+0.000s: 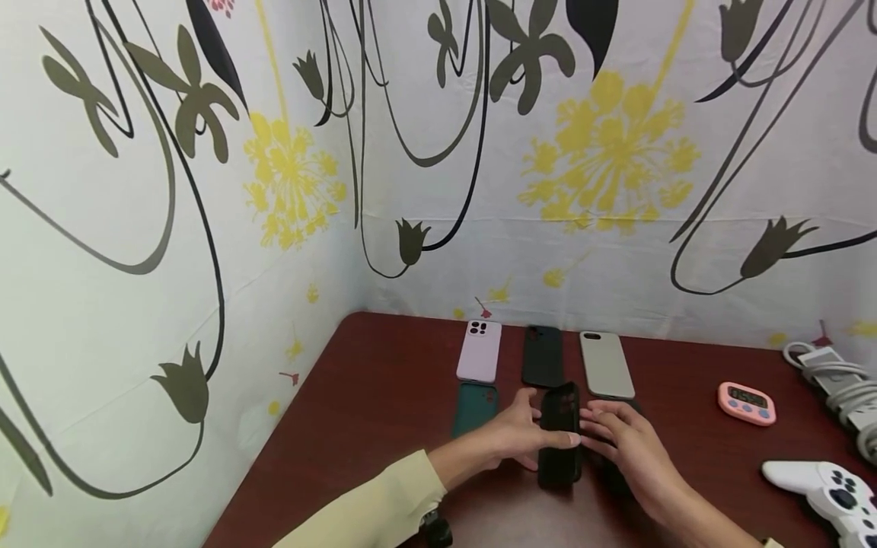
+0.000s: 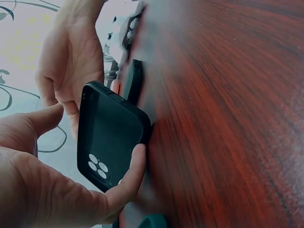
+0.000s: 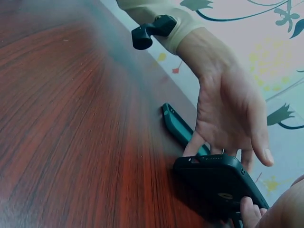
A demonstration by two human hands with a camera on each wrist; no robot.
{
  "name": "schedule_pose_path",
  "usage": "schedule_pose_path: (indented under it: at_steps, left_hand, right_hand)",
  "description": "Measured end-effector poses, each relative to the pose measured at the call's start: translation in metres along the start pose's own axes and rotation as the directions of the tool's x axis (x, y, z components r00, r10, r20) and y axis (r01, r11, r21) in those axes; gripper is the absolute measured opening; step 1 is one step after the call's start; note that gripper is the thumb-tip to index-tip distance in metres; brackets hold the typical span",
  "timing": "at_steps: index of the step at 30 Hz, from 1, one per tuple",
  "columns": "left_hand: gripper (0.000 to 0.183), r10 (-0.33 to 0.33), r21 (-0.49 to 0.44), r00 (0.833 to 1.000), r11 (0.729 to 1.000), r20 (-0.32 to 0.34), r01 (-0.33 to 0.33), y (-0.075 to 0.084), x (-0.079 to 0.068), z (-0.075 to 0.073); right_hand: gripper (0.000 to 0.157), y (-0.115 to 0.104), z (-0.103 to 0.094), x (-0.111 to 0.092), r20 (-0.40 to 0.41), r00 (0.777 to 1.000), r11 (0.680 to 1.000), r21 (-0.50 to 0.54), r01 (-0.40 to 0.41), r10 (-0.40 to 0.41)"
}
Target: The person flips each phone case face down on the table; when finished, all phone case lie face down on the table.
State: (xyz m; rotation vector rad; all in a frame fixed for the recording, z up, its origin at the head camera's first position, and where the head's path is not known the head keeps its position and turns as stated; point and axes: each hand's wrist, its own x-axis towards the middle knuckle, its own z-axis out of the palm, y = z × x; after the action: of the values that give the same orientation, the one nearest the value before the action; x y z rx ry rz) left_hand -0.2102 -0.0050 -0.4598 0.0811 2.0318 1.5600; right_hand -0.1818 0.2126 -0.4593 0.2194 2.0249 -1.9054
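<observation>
A black phone case (image 1: 560, 426) stands on edge between my two hands. Its hollow inside, with several round camera holes, shows in the left wrist view. My left hand (image 1: 515, 434) holds it from the left, a finger along its edge and the thumb reaching across. From the right, my right hand (image 1: 629, 443) touches it with fairly straight fingertips; its thumb is hard to see. A dark phone case (image 1: 620, 481) lies under the right hand, partly hidden. Beside my left hand lies a teal phone case (image 1: 473, 411), its lower part covered.
Behind the hands lie a lilac phone case (image 1: 479, 356), a dark grey phone case (image 1: 543, 356) and a beige phone case (image 1: 608, 369). On the right are a pink timer (image 1: 747, 403), a white game controller (image 1: 832, 491) and a coiled white cable (image 1: 849, 396). Patterned cloth borders the table (image 1: 322, 449).
</observation>
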Motion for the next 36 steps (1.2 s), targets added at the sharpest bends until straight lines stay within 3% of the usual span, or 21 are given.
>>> schedule_pose_path:
  at_steps: [14,24,36]
  left_hand:
    - [0.096,0.016,-0.043,1.000,0.999,-0.002,-0.016,-0.004,0.000,-0.002]
    - [0.087,0.054,-0.096,0.998,0.994,-0.021,-0.055,-0.009,-0.004,-0.008]
    - [0.078,0.083,-0.164,0.997,0.983,0.001,-0.082,-0.013,-0.012,-0.024]
  right_hand:
    - [0.047,-0.002,0.022,-0.001,-0.032,0.999,0.999,0.033,0.027,-0.026]
    - [0.044,0.001,0.035,0.005,-0.057,0.998,0.998,0.054,0.042,-0.039]
    - [0.038,0.005,0.050,0.020,-0.030,0.999,0.999,-0.020,0.026,-0.027]
